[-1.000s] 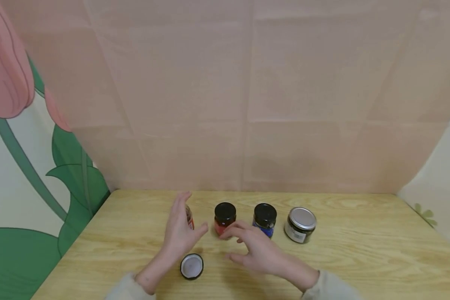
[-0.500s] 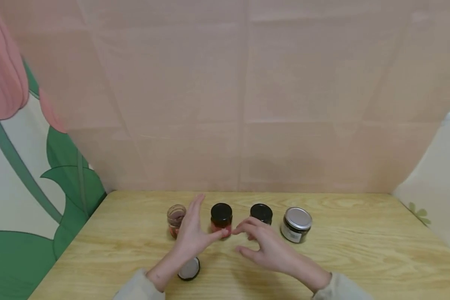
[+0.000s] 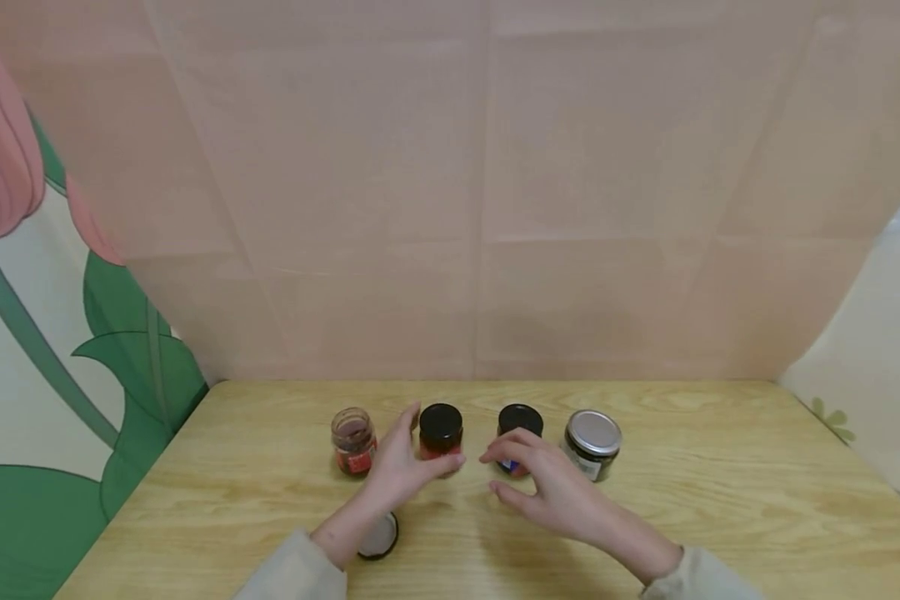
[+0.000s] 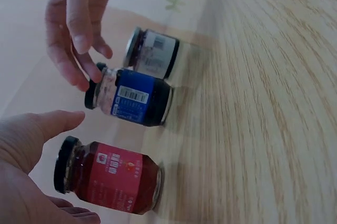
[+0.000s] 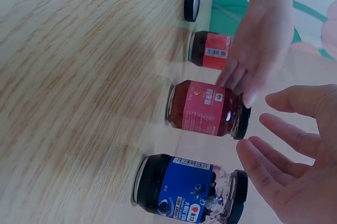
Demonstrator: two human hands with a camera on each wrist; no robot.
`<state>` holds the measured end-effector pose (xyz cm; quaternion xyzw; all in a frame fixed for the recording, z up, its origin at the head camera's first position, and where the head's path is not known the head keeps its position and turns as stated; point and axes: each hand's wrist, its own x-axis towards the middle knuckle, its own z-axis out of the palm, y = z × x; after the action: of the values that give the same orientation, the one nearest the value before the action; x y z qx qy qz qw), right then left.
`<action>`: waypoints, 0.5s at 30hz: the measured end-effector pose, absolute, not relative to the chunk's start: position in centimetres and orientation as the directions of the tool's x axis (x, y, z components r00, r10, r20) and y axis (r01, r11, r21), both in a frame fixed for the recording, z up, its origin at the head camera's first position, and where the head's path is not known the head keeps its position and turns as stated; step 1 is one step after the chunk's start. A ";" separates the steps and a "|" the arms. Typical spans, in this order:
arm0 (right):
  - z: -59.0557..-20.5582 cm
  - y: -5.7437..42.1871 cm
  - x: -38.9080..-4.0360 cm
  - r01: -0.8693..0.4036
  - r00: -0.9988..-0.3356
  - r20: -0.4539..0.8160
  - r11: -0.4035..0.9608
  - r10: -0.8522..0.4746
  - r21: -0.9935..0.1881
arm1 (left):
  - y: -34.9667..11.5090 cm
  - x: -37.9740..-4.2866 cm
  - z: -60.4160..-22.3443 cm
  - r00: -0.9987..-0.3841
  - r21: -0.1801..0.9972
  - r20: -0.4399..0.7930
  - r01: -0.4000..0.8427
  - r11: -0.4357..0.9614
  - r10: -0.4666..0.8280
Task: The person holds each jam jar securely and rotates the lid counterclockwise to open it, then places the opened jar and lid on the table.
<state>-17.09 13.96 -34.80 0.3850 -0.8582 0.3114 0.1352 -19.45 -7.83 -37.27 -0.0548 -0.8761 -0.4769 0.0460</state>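
Observation:
My left hand (image 3: 397, 468) spreads its thumb and fingers around the near left side of a jam jar with a red label and black lid (image 4: 116, 179). In the left wrist view there is a gap between the hand and that jar's lid; contact elsewhere I cannot tell. My right hand (image 3: 566, 493) hovers with loosely bent fingers in front of a blueberry jam jar with a blue label (image 5: 184, 190), holding nothing. Left of the left hand stands a lidless, red-labelled glass jar (image 3: 354, 447) with dark residue inside. Its surroundings include a loose black-rimmed lid (image 3: 378, 539), inner side up, partly behind the left wrist.
At the right end of the row stands a jar with a silver lid (image 3: 595, 435) and a pale label. All rest on a wood-grain table (image 3: 720, 500). A pinkish cloth backdrop (image 3: 480, 208) hangs behind the table's far edge.
My left hand has moved right, from the lidless jar to the red-labelled jar with the black lid. My right hand has shifted slightly right. The view has drifted a little.

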 end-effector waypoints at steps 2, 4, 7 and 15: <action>-34.9 14.1 -17.1 -0.757 -0.653 0.493 0.498 -0.575 -0.423 | -7.8 -19.6 -37.5 -0.992 0.843 0.117 0.121 0.524 0.042; -35.1 14.1 -17.2 -0.767 -0.642 0.514 0.487 -0.569 -0.418 | -7.7 -19.8 -37.8 -0.993 0.858 0.109 0.113 0.502 0.037; -35.2 14.2 -17.2 -0.774 -0.633 0.530 0.477 -0.564 -0.417 | -7.6 -20.1 -38.1 -0.994 0.876 0.105 0.109 0.470 0.035; -35.3 14.3 -17.3 -0.777 -0.629 0.530 0.459 -0.568 -0.430 | -7.3 -20.5 -38.7 -0.992 0.866 0.125 0.122 0.485 0.025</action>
<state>-17.32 14.35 -35.33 0.4007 -0.8394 0.3316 0.1576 -20.51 -7.29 -38.75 -0.0427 -0.8604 -0.5056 0.0477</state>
